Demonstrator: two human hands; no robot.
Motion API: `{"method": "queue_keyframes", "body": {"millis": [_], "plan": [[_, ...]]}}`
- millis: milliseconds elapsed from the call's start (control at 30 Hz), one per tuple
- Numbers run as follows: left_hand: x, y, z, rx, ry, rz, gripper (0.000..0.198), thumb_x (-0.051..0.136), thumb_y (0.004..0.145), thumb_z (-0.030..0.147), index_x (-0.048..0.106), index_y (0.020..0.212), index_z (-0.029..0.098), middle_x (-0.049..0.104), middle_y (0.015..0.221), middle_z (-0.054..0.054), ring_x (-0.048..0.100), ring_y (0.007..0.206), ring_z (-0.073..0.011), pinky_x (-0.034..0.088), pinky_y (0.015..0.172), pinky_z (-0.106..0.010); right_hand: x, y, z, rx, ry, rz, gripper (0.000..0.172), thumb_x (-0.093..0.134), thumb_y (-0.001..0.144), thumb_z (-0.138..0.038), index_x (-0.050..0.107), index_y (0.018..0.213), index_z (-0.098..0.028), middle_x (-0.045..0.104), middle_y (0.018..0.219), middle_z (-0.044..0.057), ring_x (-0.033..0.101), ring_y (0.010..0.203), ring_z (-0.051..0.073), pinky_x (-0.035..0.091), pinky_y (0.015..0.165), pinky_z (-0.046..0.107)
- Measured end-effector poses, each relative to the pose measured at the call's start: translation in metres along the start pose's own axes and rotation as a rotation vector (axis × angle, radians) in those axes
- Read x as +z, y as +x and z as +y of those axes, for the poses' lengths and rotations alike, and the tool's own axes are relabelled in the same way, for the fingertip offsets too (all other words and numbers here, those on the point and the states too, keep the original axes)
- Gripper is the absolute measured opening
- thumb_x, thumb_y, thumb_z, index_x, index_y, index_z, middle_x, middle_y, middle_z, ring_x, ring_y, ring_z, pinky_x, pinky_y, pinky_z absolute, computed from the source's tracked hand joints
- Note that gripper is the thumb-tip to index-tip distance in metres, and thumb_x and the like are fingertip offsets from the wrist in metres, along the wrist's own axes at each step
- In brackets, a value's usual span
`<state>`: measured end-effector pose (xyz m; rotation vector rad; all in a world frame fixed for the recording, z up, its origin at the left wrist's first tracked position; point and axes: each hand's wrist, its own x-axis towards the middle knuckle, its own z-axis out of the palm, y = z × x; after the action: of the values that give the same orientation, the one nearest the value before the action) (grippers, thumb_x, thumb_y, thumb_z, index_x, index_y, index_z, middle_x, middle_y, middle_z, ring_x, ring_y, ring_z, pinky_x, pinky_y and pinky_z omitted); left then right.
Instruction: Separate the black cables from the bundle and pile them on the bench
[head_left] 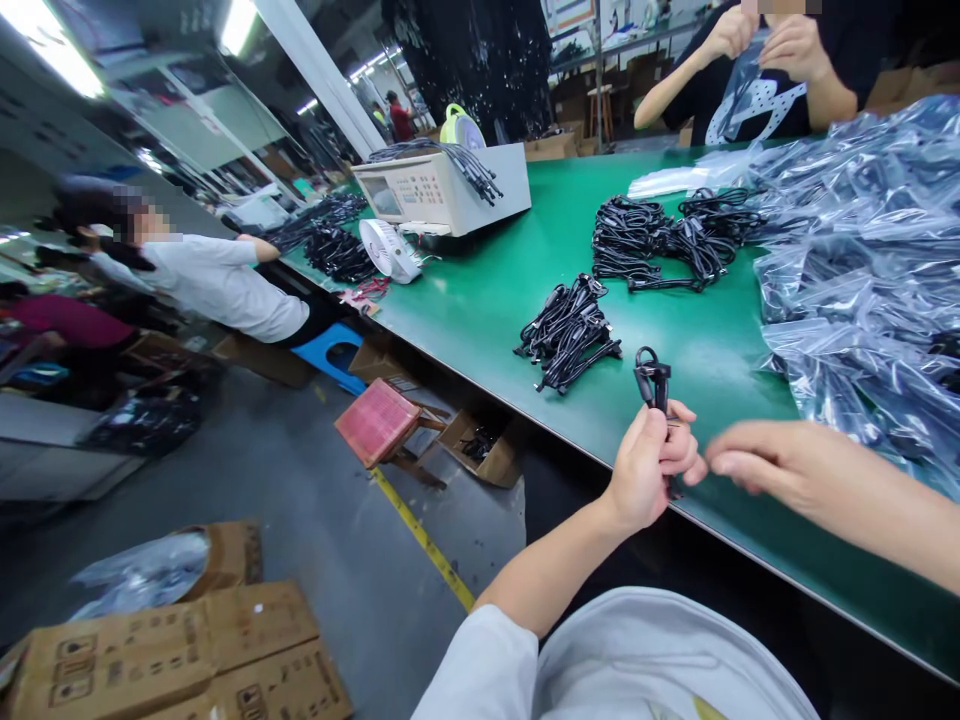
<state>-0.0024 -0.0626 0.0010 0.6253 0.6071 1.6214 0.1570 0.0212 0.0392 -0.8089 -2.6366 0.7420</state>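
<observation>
A green worktop [480,290] in a factory room carries cable bundles [568,332] and bagged cables [862,260]. Over its near edge the left hand [649,465] grips a black cable [652,378] upright. The right hand [772,468], fingers loosely extended and empty, is just beside.

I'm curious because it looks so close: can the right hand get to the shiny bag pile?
Probably yes. The right hand looks empty and hovers over the green table just beside the shiny bag pile, with nothing between them.
</observation>
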Motion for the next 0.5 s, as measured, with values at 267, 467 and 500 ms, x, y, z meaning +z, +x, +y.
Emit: {"method": "queue_keyframes", "body": {"millis": [267, 467, 500], "plan": [[0.008, -0.009, -0.016, -0.24, 0.161, -0.203, 0.051, 0.061, 0.094, 0.067, 0.052, 0.102, 0.018, 0.048, 0.065, 0.008, 0.043, 0.046, -0.0053, 0.051, 0.049, -0.023, -0.012, 0.007, -0.025, -0.064, -0.089, 0.418, 0.034, 0.053, 0.105, -0.04, 0.061, 0.134, -0.022, 0.077, 0.116, 0.01, 0.076, 0.091, 0.026, 0.059, 0.077, 0.036], [0.02, -0.01, -0.014, -0.375, 0.001, -0.108, 0.048, 0.066, 0.091, 0.063, 0.051, 0.096, 0.018, 0.043, 0.064, 0.009, 0.03, 0.042, -0.0025, 0.033, 0.038, -0.016, -0.011, 0.006, -0.01, -0.109, -0.12, 0.482, 0.025, 0.048, 0.108, -0.034, 0.065, 0.116, -0.018, 0.078, 0.096, 0.008, 0.074, 0.071, 0.022, 0.054, 0.063, 0.032], [0.02, -0.009, -0.012, -0.388, -0.002, -0.102, 0.048, 0.067, 0.091, 0.064, 0.05, 0.093, 0.018, 0.041, 0.063, 0.01, 0.027, 0.041, -0.0022, 0.031, 0.037, -0.015, -0.012, 0.007, -0.009, -0.114, -0.085, 0.472, 0.023, 0.049, 0.108, -0.034, 0.065, 0.115, -0.018, 0.078, 0.095, 0.007, 0.074, 0.071, 0.021, 0.054, 0.063, 0.031]]}}
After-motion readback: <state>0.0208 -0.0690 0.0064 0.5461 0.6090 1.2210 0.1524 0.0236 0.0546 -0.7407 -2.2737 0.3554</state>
